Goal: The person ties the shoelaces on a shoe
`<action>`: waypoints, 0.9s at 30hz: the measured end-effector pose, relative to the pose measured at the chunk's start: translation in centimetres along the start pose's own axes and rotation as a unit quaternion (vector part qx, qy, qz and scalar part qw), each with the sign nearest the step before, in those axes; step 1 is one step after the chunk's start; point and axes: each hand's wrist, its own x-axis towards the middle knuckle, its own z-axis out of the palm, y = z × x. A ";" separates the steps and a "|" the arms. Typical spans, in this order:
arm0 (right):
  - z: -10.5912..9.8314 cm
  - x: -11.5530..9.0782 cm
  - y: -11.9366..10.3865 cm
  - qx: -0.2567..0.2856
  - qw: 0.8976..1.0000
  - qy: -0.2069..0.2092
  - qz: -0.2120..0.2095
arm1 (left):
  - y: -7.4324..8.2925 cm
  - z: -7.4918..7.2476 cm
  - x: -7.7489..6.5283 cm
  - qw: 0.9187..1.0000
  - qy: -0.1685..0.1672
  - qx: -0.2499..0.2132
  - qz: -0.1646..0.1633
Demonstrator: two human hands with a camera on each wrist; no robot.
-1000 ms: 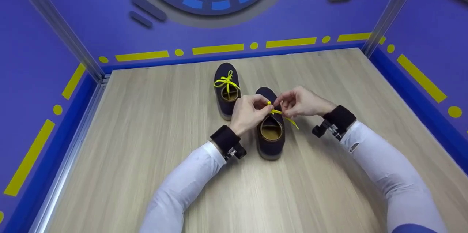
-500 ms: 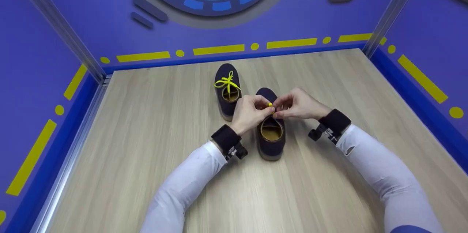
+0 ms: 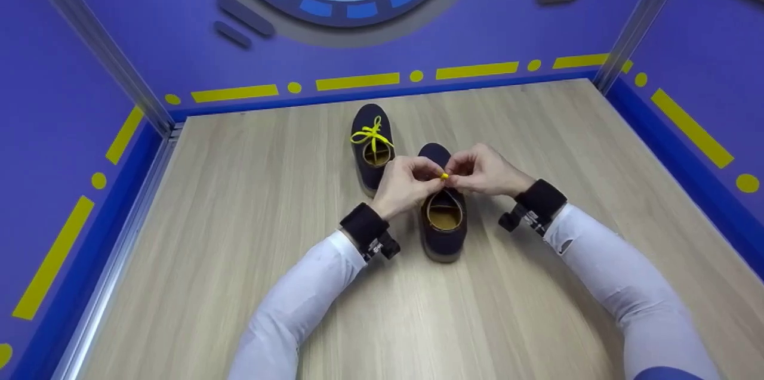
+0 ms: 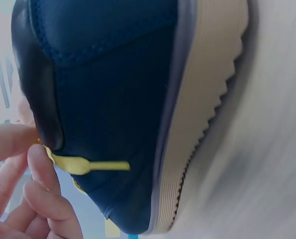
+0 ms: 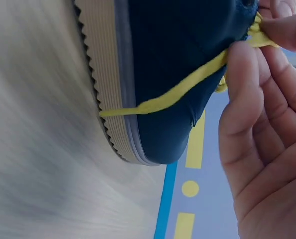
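A dark shoe (image 3: 444, 244) stands upright on the wooden tabletop, its toe pointing away from me. Over its tongue my left hand (image 3: 404, 185) pinches the yellow shoelace between thumb and index finger. Close against it, my right hand (image 3: 490, 171) pinches the same lace, with its other fingers curled loosely. The left wrist view has one short lace end (image 4: 80, 165) lying across the shoe's side. In the right wrist view a longer lace end (image 5: 188, 84) hangs down to the sole. My fingers hide most of the knot area.
A second dark shoe (image 3: 371, 120) with its yellow lace tied in a bow stands to the left and slightly farther back. Blue panels (image 3: 358, 58) with yellow marks wall in the wooden tabletop (image 3: 268, 189) at the back and both sides.
My right hand has moved left until its fingertips meet those of the left hand. The yellow lace showing between them has shrunk to a small bit. The shoes stay put.
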 end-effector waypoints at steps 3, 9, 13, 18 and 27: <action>0.2 0.0 0.0 0.004 1.000 0.008 0.005 | -0.1 0.0 0.0 1.000 0.005 0.020 0.016; 0.3 0.2 -0.5 -0.031 1.000 0.001 -0.007 | -0.3 0.0 0.0 0.999 0.001 0.042 0.035; -0.2 0.2 -0.4 -0.009 1.000 -0.026 0.001 | -0.3 0.0 0.0 0.999 0.000 0.017 0.029; -0.9 0.1 0.9 0.038 0.998 -0.046 0.033 | -0.3 0.2 0.0 1.000 -0.009 -0.011 0.011; -0.8 0.1 3.6 0.039 0.997 -0.042 0.044 | -0.4 0.5 0.0 0.999 -0.011 0.023 0.027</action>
